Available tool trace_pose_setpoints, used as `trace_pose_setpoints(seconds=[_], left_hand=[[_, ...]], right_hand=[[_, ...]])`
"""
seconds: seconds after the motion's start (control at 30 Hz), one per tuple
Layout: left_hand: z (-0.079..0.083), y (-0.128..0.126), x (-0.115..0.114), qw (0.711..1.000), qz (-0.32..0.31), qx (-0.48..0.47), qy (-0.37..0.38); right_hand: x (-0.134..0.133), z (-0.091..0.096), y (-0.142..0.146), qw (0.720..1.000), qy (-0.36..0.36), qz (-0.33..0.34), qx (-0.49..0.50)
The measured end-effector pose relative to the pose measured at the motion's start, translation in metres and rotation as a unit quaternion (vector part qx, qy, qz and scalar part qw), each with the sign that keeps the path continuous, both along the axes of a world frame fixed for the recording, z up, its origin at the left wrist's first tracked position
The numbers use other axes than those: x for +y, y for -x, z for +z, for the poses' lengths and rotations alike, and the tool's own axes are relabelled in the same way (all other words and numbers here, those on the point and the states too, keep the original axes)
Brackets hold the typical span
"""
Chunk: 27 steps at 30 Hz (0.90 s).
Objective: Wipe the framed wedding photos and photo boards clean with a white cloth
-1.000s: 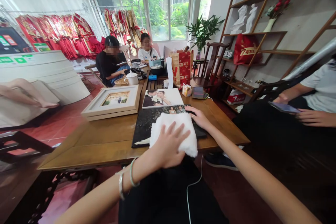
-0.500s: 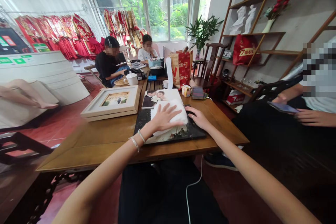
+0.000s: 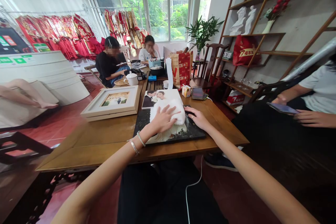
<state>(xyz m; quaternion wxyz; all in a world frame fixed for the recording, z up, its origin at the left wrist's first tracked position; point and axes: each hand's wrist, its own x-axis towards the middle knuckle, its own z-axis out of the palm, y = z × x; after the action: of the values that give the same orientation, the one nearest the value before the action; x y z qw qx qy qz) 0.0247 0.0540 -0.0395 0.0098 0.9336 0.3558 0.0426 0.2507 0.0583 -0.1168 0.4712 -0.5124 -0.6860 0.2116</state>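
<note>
My left hand (image 3: pixel 163 119) lies with spread fingers on a white cloth (image 3: pixel 178 110), pressing it against a large photo print (image 3: pixel 190 131) with a dark background and pale dress. At the print's right edge rests my right hand (image 3: pixel 197 118), fingers stretched out and apart, with a ring on one finger. Beyond the cloth, a smaller wedding photo (image 3: pixel 151 100) of a couple lies at the far side of the large print, partly covered by the cloth.
Left of the print lies a framed picture (image 3: pixel 115 98) on the wooden table (image 3: pixel 110 136). Behind stand a white lidded cup (image 3: pixel 131 78), a red paper bag (image 3: pixel 182 68), a small box (image 3: pixel 186 91) and a phone (image 3: pixel 198 93). People sit at the far end and right; a white cable (image 3: pixel 187 190) hangs below.
My left hand and the cloth have shifted slightly, the hand a little nearer to me, showing more of the large print. My right hand stays at the edge.
</note>
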Motion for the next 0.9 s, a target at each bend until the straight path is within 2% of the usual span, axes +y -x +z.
trace_pose_setpoints(seconds=[0.07,0.23,0.33,0.43,0.57,0.7,0.8,0.9], left_hand=[[0.0,0.003,-0.018,1.0,0.002,-0.008,0.011],[-0.001,0.016,-0.084,0.999,0.018,-0.035,0.032],[0.0,0.021,-0.098,0.999,0.019,-0.03,0.034],[0.001,0.019,-0.078,0.999,0.033,-0.028,0.011],[0.002,0.012,-0.025,0.999,0.017,-0.005,-0.031],[0.002,0.006,0.02,0.999,0.036,0.024,-0.021],[0.001,0.003,0.036,0.998,0.049,0.026,-0.02],[0.0,0.002,0.039,0.997,0.062,0.027,-0.03]], right_hand=[[0.0,0.0,0.0,1.0,0.001,0.0,0.003],[-0.001,0.001,0.002,1.0,0.007,-0.001,0.006],[-0.001,0.001,0.003,1.0,0.004,0.0,0.006],[-0.001,0.001,0.002,1.0,0.005,-0.002,0.005],[-0.001,0.0,0.002,1.0,0.005,-0.001,0.004],[-0.001,0.0,0.001,1.0,0.004,0.0,0.006],[-0.002,0.0,0.0,1.0,0.002,0.0,0.005],[-0.002,0.0,0.0,1.0,0.001,0.0,0.004]])
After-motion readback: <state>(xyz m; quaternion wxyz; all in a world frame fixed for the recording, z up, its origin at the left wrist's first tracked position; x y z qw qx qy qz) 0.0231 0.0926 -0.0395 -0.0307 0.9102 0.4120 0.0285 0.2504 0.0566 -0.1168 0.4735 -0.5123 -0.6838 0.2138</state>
